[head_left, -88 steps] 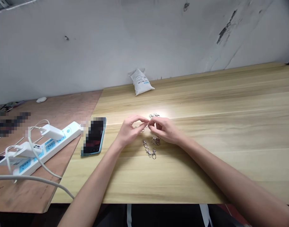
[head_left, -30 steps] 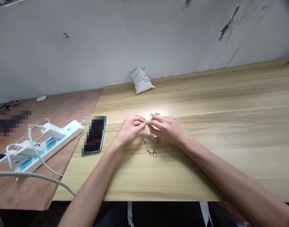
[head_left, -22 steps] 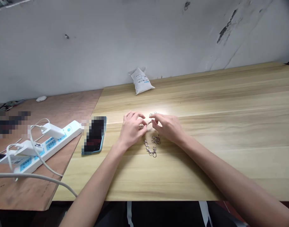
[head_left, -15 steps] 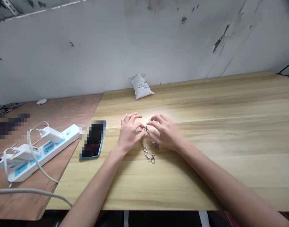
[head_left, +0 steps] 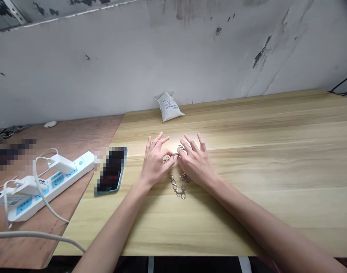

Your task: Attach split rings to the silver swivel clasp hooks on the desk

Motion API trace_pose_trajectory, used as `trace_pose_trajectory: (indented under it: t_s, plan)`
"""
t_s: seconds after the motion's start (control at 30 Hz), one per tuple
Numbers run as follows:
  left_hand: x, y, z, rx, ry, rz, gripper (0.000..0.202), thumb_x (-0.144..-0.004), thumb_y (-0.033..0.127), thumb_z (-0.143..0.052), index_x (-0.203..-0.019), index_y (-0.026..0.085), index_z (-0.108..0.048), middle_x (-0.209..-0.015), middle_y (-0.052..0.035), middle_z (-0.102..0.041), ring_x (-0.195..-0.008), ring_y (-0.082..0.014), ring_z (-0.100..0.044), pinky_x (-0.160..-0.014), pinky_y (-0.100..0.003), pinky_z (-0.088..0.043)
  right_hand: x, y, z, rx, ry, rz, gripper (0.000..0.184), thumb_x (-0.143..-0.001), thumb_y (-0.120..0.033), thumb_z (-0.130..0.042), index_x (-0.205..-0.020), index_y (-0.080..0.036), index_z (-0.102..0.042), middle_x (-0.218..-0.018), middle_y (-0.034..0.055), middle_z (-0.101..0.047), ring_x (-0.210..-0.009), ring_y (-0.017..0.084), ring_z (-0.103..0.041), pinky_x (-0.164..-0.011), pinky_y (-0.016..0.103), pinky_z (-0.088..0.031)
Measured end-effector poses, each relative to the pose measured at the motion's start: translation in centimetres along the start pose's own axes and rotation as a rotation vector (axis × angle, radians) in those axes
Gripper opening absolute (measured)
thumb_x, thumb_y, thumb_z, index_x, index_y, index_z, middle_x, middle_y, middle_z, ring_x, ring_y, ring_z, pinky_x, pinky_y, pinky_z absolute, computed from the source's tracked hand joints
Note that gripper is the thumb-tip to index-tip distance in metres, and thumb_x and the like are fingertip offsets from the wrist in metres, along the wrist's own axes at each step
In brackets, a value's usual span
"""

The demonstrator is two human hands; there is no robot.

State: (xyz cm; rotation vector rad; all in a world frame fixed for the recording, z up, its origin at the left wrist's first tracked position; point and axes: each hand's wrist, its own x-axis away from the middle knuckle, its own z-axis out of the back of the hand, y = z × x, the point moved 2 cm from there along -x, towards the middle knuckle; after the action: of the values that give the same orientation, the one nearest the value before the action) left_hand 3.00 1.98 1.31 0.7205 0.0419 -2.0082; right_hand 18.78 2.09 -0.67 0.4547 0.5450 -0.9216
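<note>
Between my two hands, just above the tabletop, is a small metal swivel clasp point(head_left: 176, 154), mostly hidden by fingertips. My left hand point(head_left: 156, 162) pinches one end between thumb and forefinger, the other fingers raised. On the other end, my right hand point(head_left: 196, 163) is closed with thumb and forefinger, its remaining fingers spread upward. Split rings point(head_left: 166, 160) lie by the left thumb. Below the hands, several clasps with rings point(head_left: 175, 187) lie in a line, with another clasp point(head_left: 183, 192) beside them. A small heap of clasps point(head_left: 185, 177) sits under the right palm; more metal pieces point(head_left: 181, 147) show behind the right fingers.
A phone point(head_left: 112, 170) lies left of my left hand. Further left, a white power strip point(head_left: 52, 185) holds chargers, and a cable point(head_left: 39, 234) crosses the table edge. A white plastic package point(head_left: 169, 107) rests against the wall at the back of the wooden table point(head_left: 261, 151).
My right hand's fingers have closed in on the clasp, and its outer fingers have lifted and spread. My left hand keeps its pinch, with fingers raised more. The view has shifted slightly.
</note>
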Motion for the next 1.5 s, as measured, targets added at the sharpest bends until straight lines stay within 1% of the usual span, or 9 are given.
trace_pose_trajectory:
  t_s: [0.07, 0.2, 0.5, 0.67, 0.87, 1.1, 1.27, 1.4, 1.5]
  plan:
    - [0.0, 0.0, 0.0, -0.003, 0.001, 0.010, 0.008, -0.084, 0.021, -0.064, -0.077, 0.022, -0.069, -0.135, -0.0081, -0.058, -0.143, -0.0264, -0.034, -0.120, -0.061, -0.015, -0.1, -0.3, 0.3, 0.007, 0.046, -0.019, 0.021, -0.092, -0.024, -0.052, -0.091, -0.015, -0.071, -0.121, 0.0147, -0.065, -0.128, 0.029, -0.047, -0.116, 0.057, -0.019]
    - [0.1, 0.0, 0.0, -0.009, 0.008, 0.039, 0.009, -0.084, 0.023, -0.065, -0.075, 0.022, -0.070, -0.136, -0.0083, -0.057, -0.143, -0.0277, -0.033, -0.120, -0.062, -0.016, -0.1, -0.9, 0.7, 0.004, 0.119, -0.068, 0.022, -0.090, -0.028, -0.055, -0.077, -0.018, -0.069, -0.107, 0.0120, -0.070, -0.125, 0.031, -0.050, -0.116, 0.058, -0.017]
    - [0.1, 0.6, 0.0, -0.017, 0.006, 0.038, 0.010, -0.084, 0.022, -0.064, -0.075, 0.022, -0.069, -0.139, -0.0060, -0.055, -0.143, -0.0275, -0.033, -0.118, -0.063, -0.018, 0.0, -1.0, 0.2, 0.047, 0.103, -0.082, 0.022, -0.087, -0.015, -0.054, -0.072, -0.018, -0.069, -0.100, 0.0102, -0.071, -0.125, 0.030, -0.049, -0.117, 0.059, -0.016]
    - [0.0, 0.5, 0.4, -0.111, 0.043, -0.016, 0.010, -0.085, 0.023, -0.064, -0.077, 0.021, -0.069, -0.143, -0.0083, -0.051, -0.144, -0.0293, -0.031, -0.119, -0.062, -0.018, 0.0, -1.0, 0.0, -0.011, 0.047, -0.020, 0.023, -0.086, -0.010, -0.052, -0.075, -0.018, -0.071, -0.103, 0.0108, -0.071, -0.123, 0.028, -0.051, -0.117, 0.057, -0.016]
    - [-0.3, 0.3, 0.9, -0.151, 0.063, -0.088, 0.012, -0.088, 0.022, -0.061, -0.081, 0.021, -0.070, -0.148, -0.0067, -0.047, -0.144, -0.0294, -0.031, -0.120, -0.061, -0.017, 0.0, 0.1, -0.3, -0.268, -0.011, -0.067, 0.022, -0.091, -0.020, -0.053, -0.080, -0.020, -0.072, -0.104, 0.0071, -0.071, -0.115, 0.027, -0.055, -0.115, 0.059, -0.019]
    - [-0.2, 0.1, 0.9, -0.164, 0.076, -0.084, 0.013, -0.090, 0.026, -0.060, -0.082, 0.021, -0.069, -0.147, -0.0059, -0.047, -0.144, -0.0274, -0.030, -0.119, -0.059, -0.018, 0.2, 0.0, 0.0, -0.471, -0.148, -0.049, 0.021, -0.093, -0.021, -0.051, -0.084, -0.022, -0.069, -0.110, 0.0071, -0.067, -0.111, 0.024, -0.055, -0.110, 0.057, -0.027]
    - [-0.1, -0.4, 0.8, -0.081, 0.025, -0.024, 0.011, -0.089, 0.025, -0.060, -0.086, 0.023, -0.071, -0.145, -0.0062, -0.049, -0.142, -0.0276, -0.033, -0.117, -0.058, -0.024, 0.2, 0.8, -0.4, -0.406, -0.124, -0.096, 0.020, -0.094, -0.021, -0.049, -0.087, -0.020, -0.068, -0.109, 0.0080, -0.067, -0.108, 0.024, -0.056, -0.109, 0.056, -0.028]
    - [-0.1, -0.4, 0.6, -0.055, -0.027, -0.062, 0.015, -0.088, 0.029, -0.062, -0.100, 0.026, -0.071, -0.146, -0.0072, -0.047, -0.142, -0.0284, -0.033, -0.115, -0.058, -0.026, 0.1, 1.0, -0.1, -0.319, -0.113, -0.045, 0.021, -0.095, -0.022, -0.048, -0.089, -0.019, -0.068, -0.109, 0.0098, -0.066, -0.108, 0.024, -0.056, -0.110, 0.055, -0.027]
    - [-0.1, -0.3, 0.6, -0.049, -0.034, -0.090, 0.012, -0.090, 0.028, -0.060, -0.092, 0.027, -0.072, -0.144, -0.0059, -0.049, -0.142, -0.0279, -0.033, -0.115, -0.057, -0.026, 0.0, 0.9, 0.3, -0.261, -0.106, 0.011, 0.023, -0.095, -0.021, -0.048, -0.087, -0.019, -0.068, -0.110, 0.0106, -0.066, -0.110, 0.025, -0.056, -0.112, 0.054, -0.025]
